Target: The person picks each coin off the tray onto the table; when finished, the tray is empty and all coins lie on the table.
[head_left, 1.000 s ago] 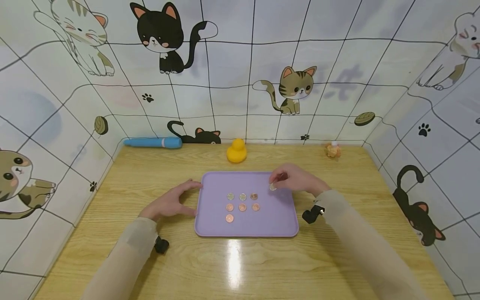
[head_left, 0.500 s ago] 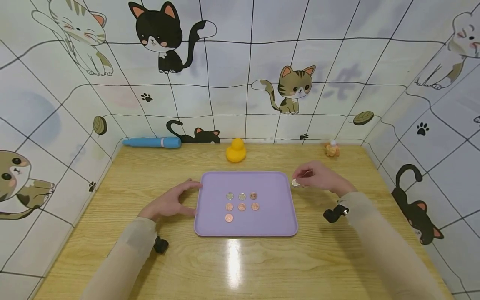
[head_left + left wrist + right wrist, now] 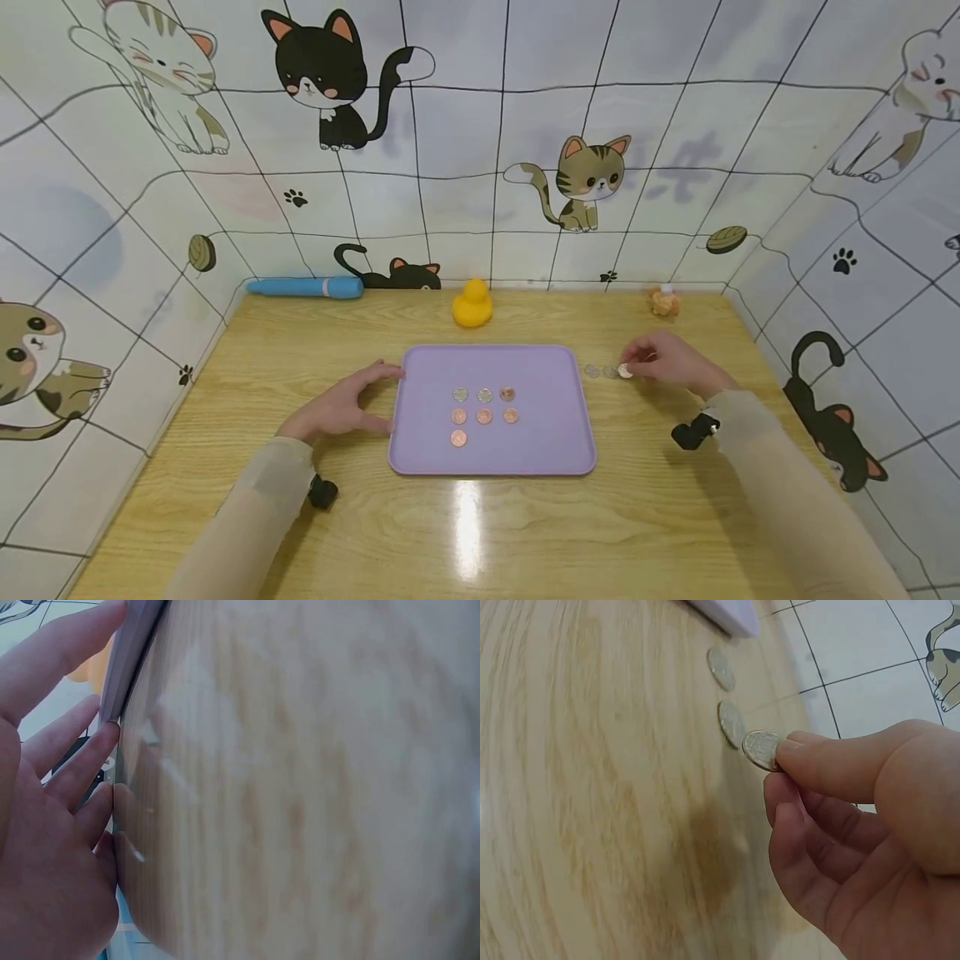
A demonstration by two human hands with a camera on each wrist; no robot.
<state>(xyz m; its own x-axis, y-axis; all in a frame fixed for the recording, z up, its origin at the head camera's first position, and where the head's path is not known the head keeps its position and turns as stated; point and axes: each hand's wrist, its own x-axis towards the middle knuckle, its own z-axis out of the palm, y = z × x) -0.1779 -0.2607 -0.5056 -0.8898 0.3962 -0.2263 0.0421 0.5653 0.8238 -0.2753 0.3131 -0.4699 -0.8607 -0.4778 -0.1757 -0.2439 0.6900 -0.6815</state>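
My right hand (image 3: 667, 360) pinches a silver coin (image 3: 762, 749) between thumb and fingers, just right of the purple tray (image 3: 555, 425). Two more silver coins lie on the table beside it, the nearer one (image 3: 730, 723) and a farther one (image 3: 721, 669); in the head view they make a short row with the held coin. On the tray, silver coins (image 3: 461, 394), a darker coin (image 3: 507, 393) and several copper coins (image 3: 483, 416) lie in rows. My left hand (image 3: 341, 406) spreads its thumb and fingers at the tray's left edge, gripping nothing.
Behind the tray stands a yellow rubber duck (image 3: 472, 305). A blue stick-like object (image 3: 306, 287) lies along the back left edge, and a small orange figure (image 3: 663, 301) sits at the back right. Cat-patterned walls (image 3: 465, 125) enclose the wooden table (image 3: 360, 533).
My right hand has carried the silver coin from over the tray rightward to the table, uncovering the two coins lying there. My left hand has stayed at the tray's edge.
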